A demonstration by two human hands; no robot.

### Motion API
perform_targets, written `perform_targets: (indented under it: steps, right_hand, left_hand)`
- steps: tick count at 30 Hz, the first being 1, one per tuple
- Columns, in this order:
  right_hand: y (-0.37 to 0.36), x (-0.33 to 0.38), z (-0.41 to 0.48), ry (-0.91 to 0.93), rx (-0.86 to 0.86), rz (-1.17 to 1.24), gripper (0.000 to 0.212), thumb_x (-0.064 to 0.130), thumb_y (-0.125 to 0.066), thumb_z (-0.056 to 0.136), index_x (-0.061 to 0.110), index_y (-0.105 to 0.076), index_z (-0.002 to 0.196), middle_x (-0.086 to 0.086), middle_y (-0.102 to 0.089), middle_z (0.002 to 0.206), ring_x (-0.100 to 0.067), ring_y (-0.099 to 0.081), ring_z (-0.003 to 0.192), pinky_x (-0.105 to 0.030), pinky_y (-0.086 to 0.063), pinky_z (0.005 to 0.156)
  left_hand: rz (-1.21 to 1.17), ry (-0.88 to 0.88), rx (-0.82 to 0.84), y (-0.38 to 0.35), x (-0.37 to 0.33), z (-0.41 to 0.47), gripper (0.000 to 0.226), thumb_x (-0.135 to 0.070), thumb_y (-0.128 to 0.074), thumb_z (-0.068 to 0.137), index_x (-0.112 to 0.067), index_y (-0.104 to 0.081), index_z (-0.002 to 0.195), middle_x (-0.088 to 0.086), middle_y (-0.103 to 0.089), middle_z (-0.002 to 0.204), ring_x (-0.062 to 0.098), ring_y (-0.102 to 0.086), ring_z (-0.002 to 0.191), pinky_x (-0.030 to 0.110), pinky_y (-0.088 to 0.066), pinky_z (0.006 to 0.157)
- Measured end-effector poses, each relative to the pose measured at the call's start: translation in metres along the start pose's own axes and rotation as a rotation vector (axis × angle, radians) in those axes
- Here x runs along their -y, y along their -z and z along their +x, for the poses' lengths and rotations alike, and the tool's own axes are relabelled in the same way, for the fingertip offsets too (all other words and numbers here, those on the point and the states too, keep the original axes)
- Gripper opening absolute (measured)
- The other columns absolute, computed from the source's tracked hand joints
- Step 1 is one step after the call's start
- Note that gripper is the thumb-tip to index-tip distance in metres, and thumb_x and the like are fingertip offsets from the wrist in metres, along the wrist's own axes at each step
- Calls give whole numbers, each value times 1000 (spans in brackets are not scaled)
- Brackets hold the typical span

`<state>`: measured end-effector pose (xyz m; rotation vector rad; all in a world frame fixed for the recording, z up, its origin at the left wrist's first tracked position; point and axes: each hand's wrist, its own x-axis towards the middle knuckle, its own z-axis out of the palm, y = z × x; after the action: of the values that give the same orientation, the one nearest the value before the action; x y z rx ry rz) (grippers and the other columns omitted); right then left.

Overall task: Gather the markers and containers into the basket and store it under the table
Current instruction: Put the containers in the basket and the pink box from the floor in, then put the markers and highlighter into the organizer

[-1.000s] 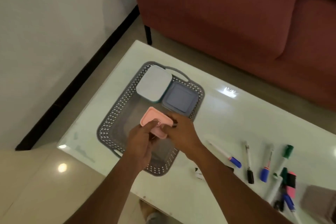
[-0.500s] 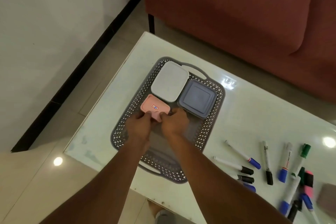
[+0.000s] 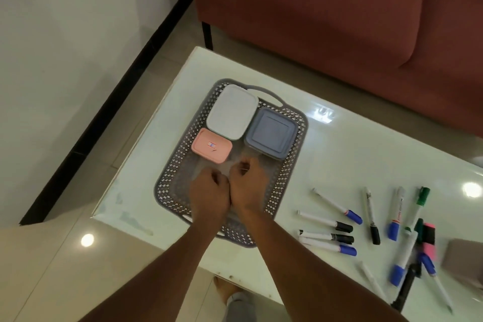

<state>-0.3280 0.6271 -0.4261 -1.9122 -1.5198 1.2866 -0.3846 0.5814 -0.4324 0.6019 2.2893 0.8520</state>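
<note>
A grey perforated basket (image 3: 172, 178) sits on the white table's left part. Inside it lie three lidded containers: a white one (image 3: 231, 112) at the back left, a blue-grey one (image 3: 271, 133) at the back right, and a small pink one (image 3: 211, 145) in front of the white one. My left hand (image 3: 209, 195) and my right hand (image 3: 248, 183) hover side by side over the basket's near half, fingers curled, holding nothing, just short of the pink container. Several markers (image 3: 337, 205) lie scattered on the table to the right.
A red sofa (image 3: 326, 21) stands behind the table. A grey-brown object (image 3: 462, 261) lies at the right edge by the markers. The table's near edge (image 3: 156, 235) drops to a tiled floor, and my foot (image 3: 227, 293) shows below it.
Both hands set the pink container down in the basket beside the white one, let go, and drew back toward me. The camera view shifted left and closer.
</note>
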Motion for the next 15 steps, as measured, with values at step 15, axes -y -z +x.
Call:
perform_targets:
  steps: [15]
  right_hand:
    - [250, -163, -38, -9, -209, -48, 18, 18, -56, 93, 24, -61, 110, 15, -61, 71, 0, -60, 70, -11, -45, 58]
  left_hand:
    - [327, -670, 488, -159, -61, -181, 23, -30, -39, 100, -18, -59, 98, -3, -64, 89, 15, -59, 78, 33, -51, 75]
